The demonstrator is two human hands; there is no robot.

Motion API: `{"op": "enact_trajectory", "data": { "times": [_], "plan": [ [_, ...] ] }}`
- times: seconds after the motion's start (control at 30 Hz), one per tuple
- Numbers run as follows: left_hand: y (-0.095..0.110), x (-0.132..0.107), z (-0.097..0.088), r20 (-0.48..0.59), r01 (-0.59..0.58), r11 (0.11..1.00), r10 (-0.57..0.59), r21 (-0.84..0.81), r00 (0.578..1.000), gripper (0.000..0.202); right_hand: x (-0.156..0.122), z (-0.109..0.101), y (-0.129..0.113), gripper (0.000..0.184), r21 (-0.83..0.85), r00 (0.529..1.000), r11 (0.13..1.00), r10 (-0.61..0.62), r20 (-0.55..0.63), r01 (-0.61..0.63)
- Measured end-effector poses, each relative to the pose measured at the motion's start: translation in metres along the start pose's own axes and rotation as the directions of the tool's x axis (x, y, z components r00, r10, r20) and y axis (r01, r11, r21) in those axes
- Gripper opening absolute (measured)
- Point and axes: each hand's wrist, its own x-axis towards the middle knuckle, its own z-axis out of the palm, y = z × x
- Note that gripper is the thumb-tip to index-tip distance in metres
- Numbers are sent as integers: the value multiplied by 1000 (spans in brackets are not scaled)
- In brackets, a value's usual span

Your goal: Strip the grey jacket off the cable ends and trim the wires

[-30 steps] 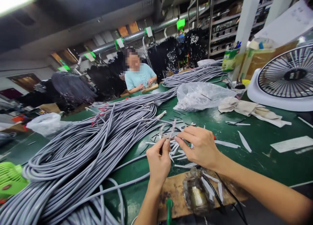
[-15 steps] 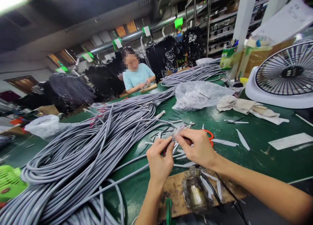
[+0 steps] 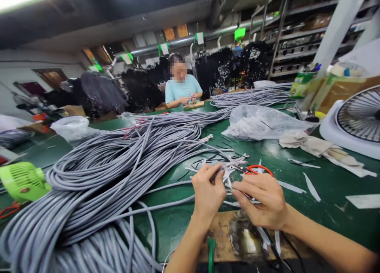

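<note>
My left hand point(image 3: 209, 192) is closed, thumb and finger pinching a grey cable point(image 3: 170, 205) close to its end. Just to the right, my right hand point(image 3: 264, 200) has its fingertips pressed together on a thin white strip point(image 3: 229, 181) that hangs from the cable's end. Behind my right hand lie cutters with orange handles point(image 3: 263, 167), partly covered by it. Loose white strips point(image 3: 292, 186) and short black pieces point(image 3: 204, 160) are scattered around both hands. A large bundle of grey cables point(image 3: 118, 174) spreads out on the left.
Below my hands are a wooden board point(image 3: 221, 221), a grimy metal block point(image 3: 247, 237) and a green handle point(image 3: 211, 253). A plastic bag point(image 3: 261, 122), a cloth glove point(image 3: 323, 148) and a white fan point(image 3: 335, 118) stand right. A person point(image 3: 183, 87) sits across the table.
My right hand has drawn away from the left, toward me and right, pulling the white strip out. The view has turned left, and more of the orange-handled cutters shows.
</note>
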Motion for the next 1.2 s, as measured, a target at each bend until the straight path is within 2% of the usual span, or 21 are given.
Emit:
{"op": "enact_trajectory", "data": {
  "times": [0.13, 0.27, 0.37, 0.53, 0.63, 0.73, 0.8, 0.87, 0.9, 0.93, 0.97, 1.03, 1.07, 1.13, 1.2],
  "plan": [
    [-1, 3, -2, 47, 45, 995, -41, -88, 998, 24, 9, 3, -2, 13, 62, 980, 980, 187, 63, -191],
    [2, -2, 1, 99, 29, 990, -15, -135, 995, 29, 15, 4, 3, 15, 31, 938, 938, 347, -11, -346],
    [2, -7, 4, 78, -46, 994, 54, -98, 995, 27, 13, 2, 9, 14, 17, 930, 931, 365, -40, -365],
    [0, -11, 6, -17, -236, 971, 237, 19, 971, 23, 8, 4, 11, 27, -10, 961, 961, 276, 7, -276],
    [-3, -13, 8, -94, -314, 933, 333, 178, 938, 21, 6, 8, 7, 30, -60, 946, 946, 323, 39, -320],
    [-7, -17, 12, -152, -387, 856, 457, 344, 876, 20, 6, 11, 7, 31, -126, 896, 898, 434, 92, -421],
    [-7, -21, 13, -181, -424, 809, 527, 407, 830, 17, 6, 12, 14, 31, -179, 867, 868, 485, 115, -463],
    [-6, -23, 12, -235, -422, 794, 554, 438, 798, 14, 7, 10, 26, 30, -240, 841, 832, 533, 90, -501],
    [-4, -23, 11, -262, -396, 807, 536, 437, 803, 12, 8, 8, 32, 30, -261, 829, 809, 557, 53, -527],
    [-3, -23, 9, -276, -357, 838, 489, 413, 828, 12, 9, 6, 38, 28, -252, 818, 795, 574, 19, -552],
    [-2, -21, 8, -277, -301, 885, 408, 356, 870, 12, 11, 3, 42, 27, -217, 807, 786, 590, -17, -579],
    [-1, -16, 6, -248, -136, 975, 177, 175, 952, 18, 14, -1, 43, 24, -58, 775, 774, 625, -93, -631],
    [-1, -13, 6, -222, -47, 996, 64, 79, 973, 20, 15, -2, 40, 23, 34, 760, 765, 643, -97, -643],
    [-2, -10, 6, -185, 80, 995, -90, -60, 979, 23, 16, -2, 30, 26, 177, 756, 744, 655, 1, -645],
    [-3, -9, 7, -149, 131, 985, -147, -111, 978, 24, 16, 1, 19, 28, 230, 767, 731, 619, 171, -642]
  ]
}}
